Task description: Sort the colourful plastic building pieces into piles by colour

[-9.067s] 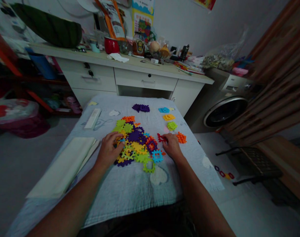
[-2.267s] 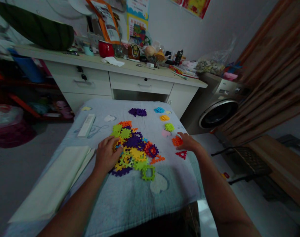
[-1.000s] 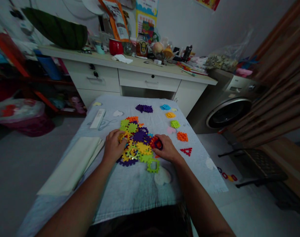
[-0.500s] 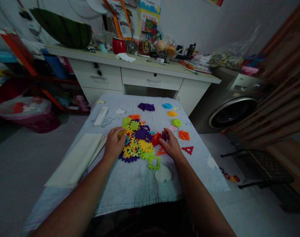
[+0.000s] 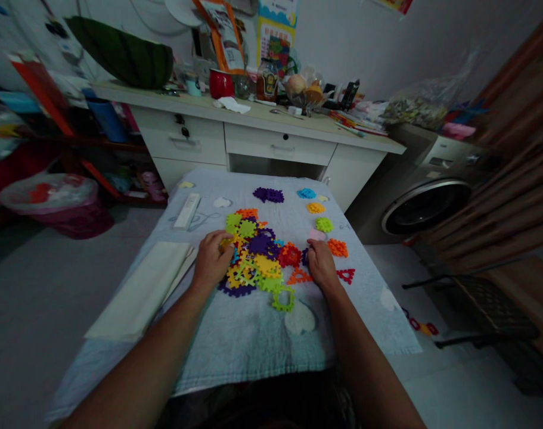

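Note:
A heap of plastic gear-shaped pieces (image 5: 261, 243) in purple, yellow, green, red and orange lies mid-table. My left hand (image 5: 212, 257) rests at its left edge, fingers curled around a yellow gear piece (image 5: 227, 243). My right hand (image 5: 322, 262) is at the right of the heap, fingers closed on a purple piece (image 5: 305, 257) that they partly cover. Beside it lie a red gear piece (image 5: 289, 255) and an orange triangle piece (image 5: 299, 276). A green square frame piece (image 5: 283, 298) lies at the near edge of the heap.
Along the right are small groups of blue (image 5: 306, 193), yellow (image 5: 316, 207), green (image 5: 324, 224) and orange pieces (image 5: 338, 248), plus a red triangle piece (image 5: 346, 275). Purple pieces (image 5: 268, 195) lie at the back. A white box (image 5: 187, 211) and folded cloth (image 5: 141, 289) lie left.
My right hand has moved slightly right, away from the red gear piece, with the purple piece at its fingers. My left hand stays at the yellow piece. The whole view has shifted a little.

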Motion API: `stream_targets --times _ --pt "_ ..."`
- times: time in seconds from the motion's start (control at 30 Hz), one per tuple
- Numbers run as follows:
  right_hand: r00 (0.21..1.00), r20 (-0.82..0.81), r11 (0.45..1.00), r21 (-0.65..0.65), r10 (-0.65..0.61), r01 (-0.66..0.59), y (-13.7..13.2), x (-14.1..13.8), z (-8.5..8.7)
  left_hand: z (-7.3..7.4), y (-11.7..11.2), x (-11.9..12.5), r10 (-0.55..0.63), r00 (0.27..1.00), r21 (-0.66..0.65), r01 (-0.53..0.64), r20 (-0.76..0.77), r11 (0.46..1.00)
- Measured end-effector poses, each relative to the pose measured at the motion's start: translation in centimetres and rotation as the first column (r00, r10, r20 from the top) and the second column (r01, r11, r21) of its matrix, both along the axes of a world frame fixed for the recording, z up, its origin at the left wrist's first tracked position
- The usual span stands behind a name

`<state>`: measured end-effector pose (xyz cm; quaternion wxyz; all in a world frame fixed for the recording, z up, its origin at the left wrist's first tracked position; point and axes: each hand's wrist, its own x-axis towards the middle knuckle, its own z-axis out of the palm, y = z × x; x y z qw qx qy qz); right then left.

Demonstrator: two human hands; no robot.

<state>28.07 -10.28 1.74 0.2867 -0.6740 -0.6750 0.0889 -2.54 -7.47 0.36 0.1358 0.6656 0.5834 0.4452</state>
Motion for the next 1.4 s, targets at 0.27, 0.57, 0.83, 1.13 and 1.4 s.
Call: stream_targets --times 0.27,0.57,0.83,1.13,1.4 --pt "0.988 -0.038 0.987 -0.061 -0.149 0.147 -0.2 0.1 0.7 -0.4 0.3 0.0 -0.011 1.0 -0.001 0.011 -0.015 1.0" --pt "0.881 -0.473 1.0 -0.008 -0.026 0.025 4.9 -0.3 1.9 -0.4 0.3 0.0 0.002 0.999 -0.046 -0.004 -0.043 0.999" --pt "0.805 -0.593 0.993 -0.067 0.036 -0.094 14.9 -5.4 1.7 -0.4 0.2 0.0 0.008 1.0 -0.041 -0.009 -0.015 0.999" --pt "0.778 -0.62 0.987 -0.16 -0.104 0.004 21.6 -9.3 0.2 -0.4 0.2 0.0 0.006 1.0 -0.056 -0.006 -0.012 0.998" --pt "0.77 -0.627 0.991 -0.126 -0.117 0.049 21.2 -8.7 -0.1 -0.3 0.0 0.0 0.005 1.0 -0.059 -0.006 -0.012 0.998"
